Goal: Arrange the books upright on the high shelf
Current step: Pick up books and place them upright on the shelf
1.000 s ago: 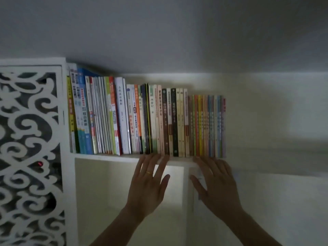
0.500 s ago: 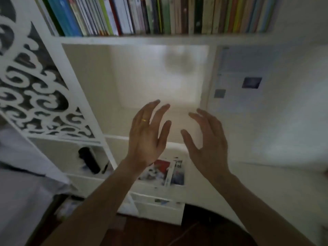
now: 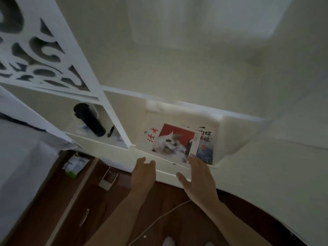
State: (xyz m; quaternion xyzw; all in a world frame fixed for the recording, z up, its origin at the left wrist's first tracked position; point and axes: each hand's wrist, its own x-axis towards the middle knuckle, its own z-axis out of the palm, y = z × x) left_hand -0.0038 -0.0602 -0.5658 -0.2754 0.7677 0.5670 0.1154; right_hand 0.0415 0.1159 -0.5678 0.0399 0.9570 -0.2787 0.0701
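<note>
1. Fingers of the left hand (image 3: pixel 143 172) are a little bent and hold nothing; they reach toward the front edge of the low white compartment (image 3: pixel 229 139).
2. On my view the right hand (image 3: pixel 197 176) has its fingers spread and nearly straight, with the fingertips (image 3: pixel 190 159) at the near corner of the cat book (image 3: pixel 173 142); I cannot tell if they touch it.
3. This cat book, with a red cover, lies flat in the compartment, on top of a second book (image 3: pixel 205 144) with black characters and a blue picture.
4. Neither book stands upright, and the high shelf is out of view.
5. Left of them, in the next compartment, a black bottle (image 3: pixel 89 119) lies tilted.
6. Above it I see a white carved panel (image 3: pixel 35 50) with curled openings.
7. The floor (image 3: pixel 79 201) is dark brown wood; a white cable (image 3: pixel 159 219) runs across it, and a small packet (image 3: pixel 75 165) lies near the unit.
8. The picture is dim and somewhat blurred.
</note>
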